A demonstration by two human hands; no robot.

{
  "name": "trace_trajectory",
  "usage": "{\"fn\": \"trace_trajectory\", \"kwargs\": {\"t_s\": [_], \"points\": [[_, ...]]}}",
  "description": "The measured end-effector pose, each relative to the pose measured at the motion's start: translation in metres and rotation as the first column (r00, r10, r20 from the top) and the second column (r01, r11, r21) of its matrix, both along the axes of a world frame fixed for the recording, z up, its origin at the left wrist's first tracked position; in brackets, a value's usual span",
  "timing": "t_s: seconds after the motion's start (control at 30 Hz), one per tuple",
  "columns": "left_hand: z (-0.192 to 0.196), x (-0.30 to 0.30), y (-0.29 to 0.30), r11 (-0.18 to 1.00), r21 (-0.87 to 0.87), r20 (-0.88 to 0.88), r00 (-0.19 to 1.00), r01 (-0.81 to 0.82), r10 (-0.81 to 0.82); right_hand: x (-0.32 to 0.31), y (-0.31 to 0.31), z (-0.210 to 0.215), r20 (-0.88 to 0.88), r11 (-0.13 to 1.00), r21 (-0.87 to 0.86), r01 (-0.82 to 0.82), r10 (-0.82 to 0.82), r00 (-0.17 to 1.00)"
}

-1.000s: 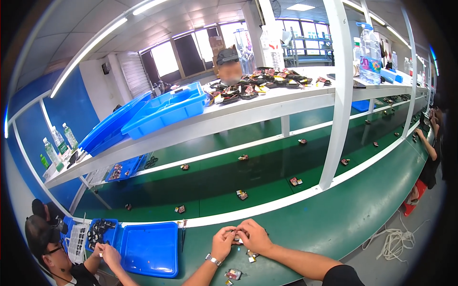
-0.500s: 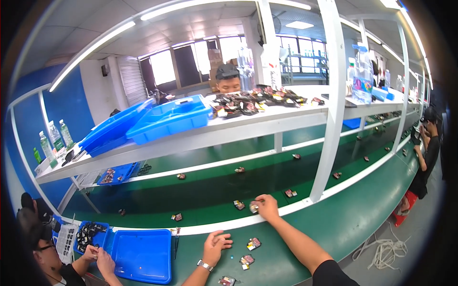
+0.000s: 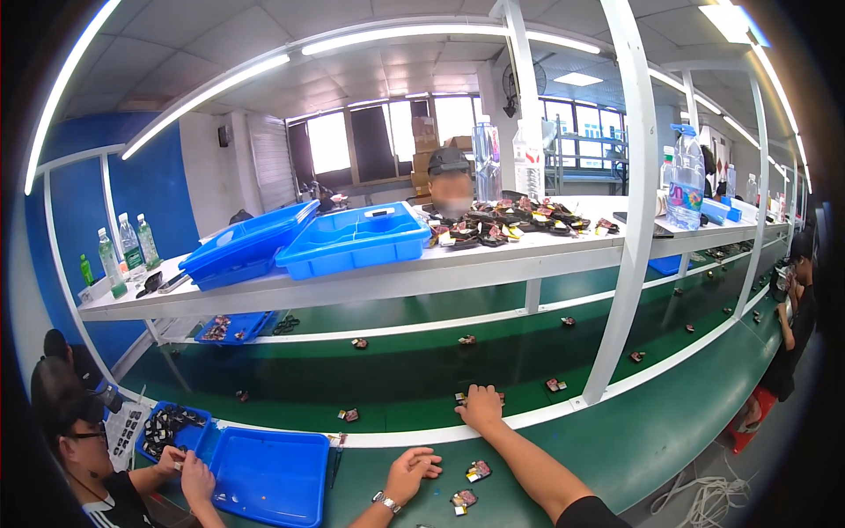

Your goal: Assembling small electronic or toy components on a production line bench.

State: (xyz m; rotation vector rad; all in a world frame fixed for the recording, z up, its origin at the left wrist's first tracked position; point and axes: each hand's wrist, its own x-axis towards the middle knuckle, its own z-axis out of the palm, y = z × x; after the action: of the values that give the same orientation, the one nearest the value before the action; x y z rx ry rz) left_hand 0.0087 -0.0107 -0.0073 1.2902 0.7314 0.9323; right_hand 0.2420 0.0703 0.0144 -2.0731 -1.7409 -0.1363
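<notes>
My right hand point(image 3: 482, 407) reaches over the front rail onto the green belt, palm down. It covers part of a small dark-and-reddish piece point(image 3: 502, 399), and a similar piece with a pale patch point(image 3: 460, 399) shows at its left side. Its fingertips are hidden, so their grip is unclear. Above the near green worktop, my left hand point(image 3: 415, 469) has its fingers loosely bent and apart, nothing visible in it. Two small reddish-and-black pieces with yellow-and-white patches, an upper one point(image 3: 478, 471) and a lower one point(image 3: 464, 502), lie to its right.
A blue tray point(image 3: 268, 475) lies left of my left hand, beside a co-worker's hands point(image 3: 189, 471) and a bin of black parts point(image 3: 173, 429). A white upright post point(image 3: 620, 264) stands right of my reach. The overhead shelf point(image 3: 493, 264) carries blue trays and piled pieces.
The view has tilted up and shifted left. My right hand, earlier holding a small piece at the rail, now lies flatter over the belt pieces. My left hand's fingers have drawn closer together.
</notes>
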Motion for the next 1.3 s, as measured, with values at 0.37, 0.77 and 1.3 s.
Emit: {"fn": "trace_trajectory", "kwargs": {"t_s": [0.37, 0.77, 1.3], "points": [[0.012, -0.018, 0.01, 0.908, -0.319, 0.135, 0.961, 0.273, -0.242, -0.026, -0.109, 0.056, -0.386, 0.628, -0.008, -0.778, 0.716, 0.582], [0.016, -0.009, -0.002, 0.895, -0.369, 0.276, 0.949, 0.25, -0.152, -0.033, -0.13, 0.021, -0.401, 0.701, 0.201, -0.685, 0.696, 0.595], [0.016, -0.009, -0.003, 0.892, -0.297, 0.223, 0.933, 0.342, -0.283, -0.043, -0.132, 0.022, -0.379, 0.748, 0.242, -0.618, 0.66, 0.649]]}}
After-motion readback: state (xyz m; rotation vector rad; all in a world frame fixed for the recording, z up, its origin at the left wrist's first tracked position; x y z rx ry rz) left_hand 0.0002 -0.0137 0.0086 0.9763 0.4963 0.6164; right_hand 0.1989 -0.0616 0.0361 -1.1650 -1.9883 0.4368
